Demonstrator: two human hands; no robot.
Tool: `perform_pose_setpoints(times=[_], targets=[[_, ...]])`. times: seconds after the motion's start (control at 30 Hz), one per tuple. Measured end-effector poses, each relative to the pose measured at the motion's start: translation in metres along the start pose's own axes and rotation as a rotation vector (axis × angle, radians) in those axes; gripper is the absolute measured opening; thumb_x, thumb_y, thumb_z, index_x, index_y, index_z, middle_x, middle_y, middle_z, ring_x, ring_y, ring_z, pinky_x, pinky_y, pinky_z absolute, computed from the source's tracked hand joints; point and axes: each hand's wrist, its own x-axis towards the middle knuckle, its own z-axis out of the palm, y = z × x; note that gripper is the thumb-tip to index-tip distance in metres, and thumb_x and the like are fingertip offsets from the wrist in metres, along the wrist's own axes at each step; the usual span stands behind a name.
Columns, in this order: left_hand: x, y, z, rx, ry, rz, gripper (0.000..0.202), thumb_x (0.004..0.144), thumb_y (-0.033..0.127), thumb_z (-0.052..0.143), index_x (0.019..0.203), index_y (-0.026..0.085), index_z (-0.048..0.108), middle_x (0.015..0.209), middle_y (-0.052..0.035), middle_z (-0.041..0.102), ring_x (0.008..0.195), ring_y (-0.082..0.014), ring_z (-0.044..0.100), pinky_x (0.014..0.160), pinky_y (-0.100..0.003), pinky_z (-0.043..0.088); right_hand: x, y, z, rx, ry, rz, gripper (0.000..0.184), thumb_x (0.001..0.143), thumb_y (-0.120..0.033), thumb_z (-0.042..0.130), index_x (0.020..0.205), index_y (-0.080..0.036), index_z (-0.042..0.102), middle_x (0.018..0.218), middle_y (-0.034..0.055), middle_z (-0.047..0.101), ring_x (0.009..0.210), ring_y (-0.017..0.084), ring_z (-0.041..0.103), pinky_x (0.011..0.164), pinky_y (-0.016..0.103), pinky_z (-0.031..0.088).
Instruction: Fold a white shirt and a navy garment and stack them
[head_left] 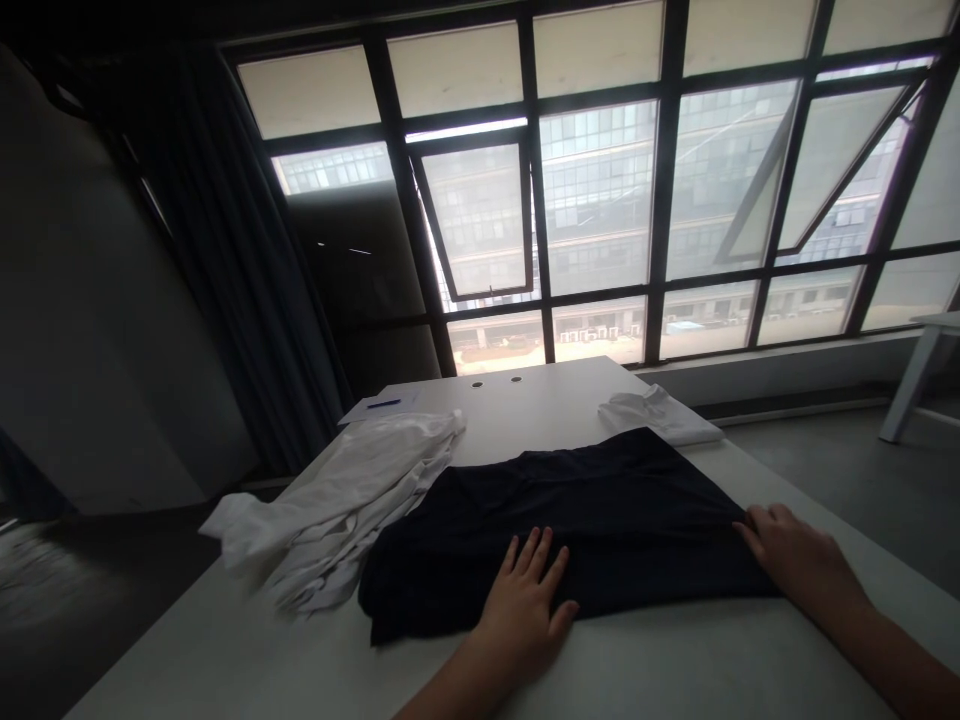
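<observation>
A dark navy garment (pixel 570 520), laid out as a long folded shape, lies across the white table (pixel 637 660); its exact kind does not show. My left hand (pixel 525 600) rests flat on its near edge with the fingers spread. At the garment's right end, my right hand (pixel 799 555) has its fingers curled in a pinch on the cloth's edge. White cloth (pixel 352 490) lies in a loose, wrinkled heap just left of the garment, partly hanging toward the table's left edge.
Beyond the garment on the right is a folded white cloth (pixel 660 415). A blue pen (pixel 384 404) lies on a paper sheet (pixel 375 408) at the far left corner. Tilted-open windows (pixel 480 220) and a dark curtain (pixel 232 260) stand behind. Another table (pixel 919 370) is at right.
</observation>
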Motion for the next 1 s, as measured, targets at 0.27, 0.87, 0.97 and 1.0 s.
perform_pose_setpoints(times=[0.27,0.87,0.97,1.0], targets=[[0.002,0.001,0.002,-0.008,0.009,-0.043,0.066,0.100,0.064,0.036,0.159,0.039,0.020,0.167,-0.0013,0.010,0.154,-0.0318,0.007,0.122,-0.066,0.006,-0.018,-0.079,-0.005,0.276,-0.145,-0.426,0.050,0.094,-0.061,0.048,0.135,-0.035,0.061,0.151,0.0058,0.051,0.138,0.034,0.046,0.116,0.054,0.032],[-0.014,-0.012,-0.014,0.041,-0.010,0.022,0.064,0.102,0.060,0.038,0.159,0.038,0.020,0.168,-0.0023,0.017,0.153,-0.0302,0.016,0.122,-0.056,0.017,0.008,-0.003,0.025,0.123,-0.069,-0.049,0.065,0.084,-0.071,0.046,0.120,-0.022,0.067,0.137,0.0163,0.059,0.125,0.038,0.055,0.100,0.056,0.045],[-0.030,-0.039,-0.028,0.099,0.120,-0.109,0.055,0.102,0.053,0.041,0.154,0.034,0.037,0.158,-0.0054,0.040,0.144,-0.0288,0.036,0.117,-0.049,0.031,0.016,0.013,0.026,0.205,-0.045,-0.026,0.048,0.083,-0.063,0.047,0.097,-0.022,0.069,0.114,0.0148,0.068,0.104,0.035,0.064,0.090,0.049,0.049],[-0.037,-0.050,-0.034,0.128,0.176,-0.186,0.051,0.102,0.049,0.042,0.150,0.031,0.044,0.151,-0.0074,0.049,0.138,-0.0285,0.044,0.113,-0.047,0.036,0.018,0.015,0.026,0.221,-0.028,-0.024,0.044,0.083,-0.060,0.047,0.091,-0.022,0.068,0.109,0.0149,0.069,0.100,0.034,0.065,0.089,0.048,0.049]])
